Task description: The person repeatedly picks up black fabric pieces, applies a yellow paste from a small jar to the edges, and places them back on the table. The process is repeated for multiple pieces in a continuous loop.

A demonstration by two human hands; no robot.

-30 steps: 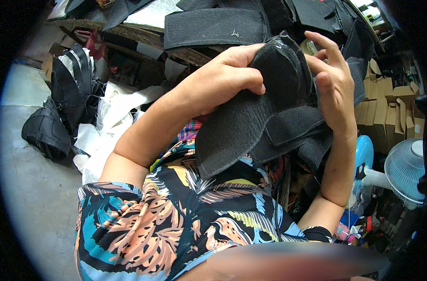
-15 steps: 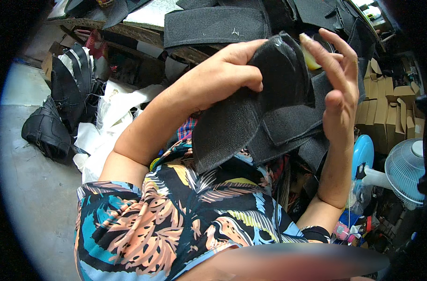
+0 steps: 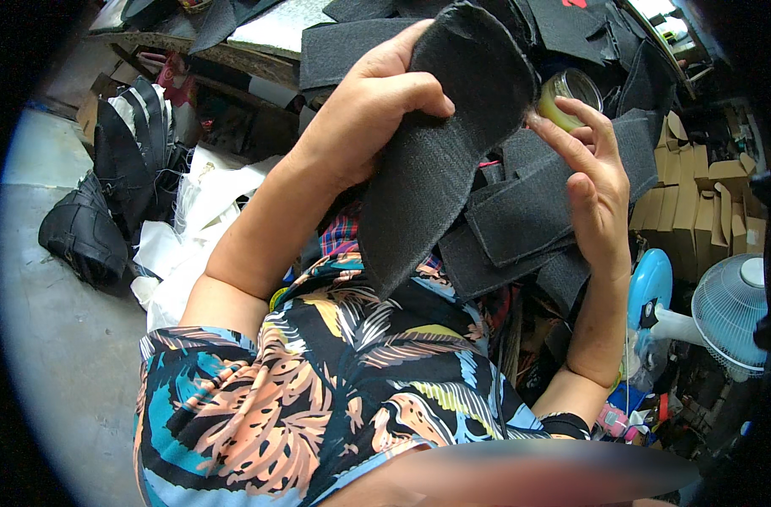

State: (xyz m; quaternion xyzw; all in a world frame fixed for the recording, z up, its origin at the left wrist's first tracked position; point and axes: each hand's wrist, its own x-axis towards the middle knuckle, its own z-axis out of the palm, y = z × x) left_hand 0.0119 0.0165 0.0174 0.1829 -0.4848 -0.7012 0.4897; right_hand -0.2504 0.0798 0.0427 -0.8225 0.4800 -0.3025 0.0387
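My left hand [image 3: 384,110] grips a long, curved black felt-like piece [image 3: 440,152] by its left edge, with the thumb on the face turned to me. The piece is held up and hangs down toward my lap. My right hand [image 3: 603,198] has its fingers apart, and its index fingertip is at the piece's right edge; whether it touches is hard to tell. Just behind those fingers stands a glass jar [image 3: 584,89] with yellowish contents, partly hidden by them. Below lie several overlapping dark felt-like pieces [image 3: 529,221].
More black pieces [image 3: 343,55] cover the worktable [image 3: 271,29] at the far side. To the left, black sewn parts [image 3: 90,228] and white cloth [image 3: 195,198] are heaped. A blue-and-white fan [image 3: 728,308] and cardboard boxes [image 3: 686,190] stand on the right.
My left hand has raised the black piece and turned its broad face toward me. My right hand has shifted slightly down and left, its fingers more bent. The jar shows more now.
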